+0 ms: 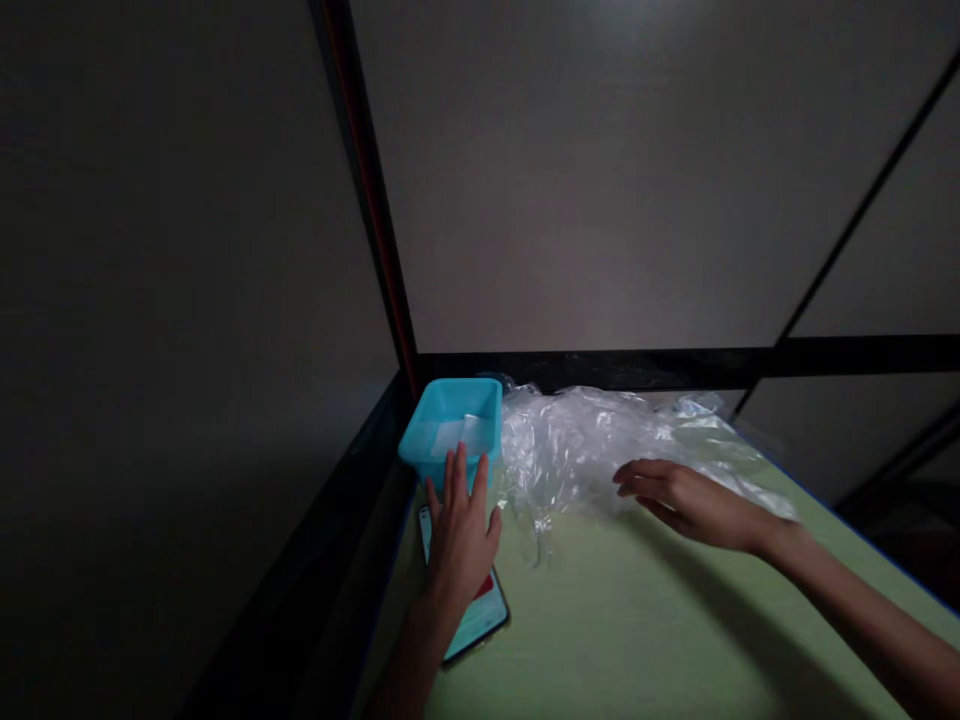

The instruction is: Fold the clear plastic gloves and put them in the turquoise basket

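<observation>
My left hand (460, 535) is over a phone (480, 622) with its screen lit, fingers spread and holding nothing. Its fingertips reach the near side of a blue plastic basket (422, 440); whether they touch it I cannot tell. Inside the basket lie some white pieces (471, 432), perhaps paper. My right hand (675, 497) is held above the table at the near edge of a heap of clear plastic bags (570, 440). Its fingers are loosely bent, with the thumb apart, and nothing shows between them.
The green table (600, 620) has a blue edge and stands in a corner. A dark wall (187, 300) rises close on the left, and a pale panelled wall (600, 200) stands behind. The plastic spreads along the table's back toward the right edge.
</observation>
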Demonstrator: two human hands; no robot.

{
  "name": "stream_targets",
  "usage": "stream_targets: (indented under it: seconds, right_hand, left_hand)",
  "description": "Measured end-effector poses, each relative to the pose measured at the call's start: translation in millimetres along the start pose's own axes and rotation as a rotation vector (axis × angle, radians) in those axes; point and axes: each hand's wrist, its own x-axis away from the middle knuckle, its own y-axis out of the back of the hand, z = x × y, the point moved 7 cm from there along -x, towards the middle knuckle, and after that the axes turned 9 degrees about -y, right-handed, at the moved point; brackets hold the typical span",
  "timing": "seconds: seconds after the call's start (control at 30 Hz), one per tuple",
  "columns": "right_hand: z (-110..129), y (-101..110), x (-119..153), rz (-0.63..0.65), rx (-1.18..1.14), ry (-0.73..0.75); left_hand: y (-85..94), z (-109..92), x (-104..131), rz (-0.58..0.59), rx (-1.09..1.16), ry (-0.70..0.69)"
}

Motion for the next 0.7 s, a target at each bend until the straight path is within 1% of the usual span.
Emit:
stream_targets:
  seconds: [0.07, 0.17, 0.23, 0.27, 0.33, 0.43, 0.47, 0.53, 0.57, 0.63, 0.7]
  right_hand:
    - [5, -11, 11, -0.058, -0.052, 0.005]
    - [14, -35, 21, -0.094, -0.078, 0.042]
    - [17, -50, 25, -0.099, -0.08, 0.052]
    - [17, -57, 26, -0.11, -0.082, 0.048]
    - [14, -65, 28, -0.147, -0.081, 0.029]
    - [5, -72, 30, -0.208, -0.076, -0.017]
    - [2, -74, 31, -0.23, -0.074, -0.04]
    - [-3, -75, 30, -0.277, -0.065, -0.094]
    - [-5, -75, 30, -0.299, -0.057, -0.121]
    - [-7, -75, 29, -0.334, -0.034, -0.165]
    - [-9, -72, 29, -0.373, -0.003, -0.207]
  left_hand:
    - [1.6, 2, -1, -0.056, 0.011, -0.007]
    - [0.8, 2, -1, -0.086, 0.038, -0.017]
    - [2.6, -4, 1, -0.117, 0.051, -0.026]
    - [4.0, -10, 2, -0.133, 0.058, -0.045]
    - [6.8, -31, 6, -0.165, 0.094, -0.123]
    - [7.7, -77, 15, -0.182, 0.226, -0.308]
    - [5.5, -93, 19, -0.153, 0.274, -0.374]
    - [-2.9, -125, 27, -0.036, 0.35, -0.5]
    - [-7.7, -137, 31, 0.028, 0.38, -0.538]
    - [-15.4, -156, 37, 0.135, 0.424, -0.603]
    - [-20.5, -165, 41, 0.199, 0.456, -0.63]
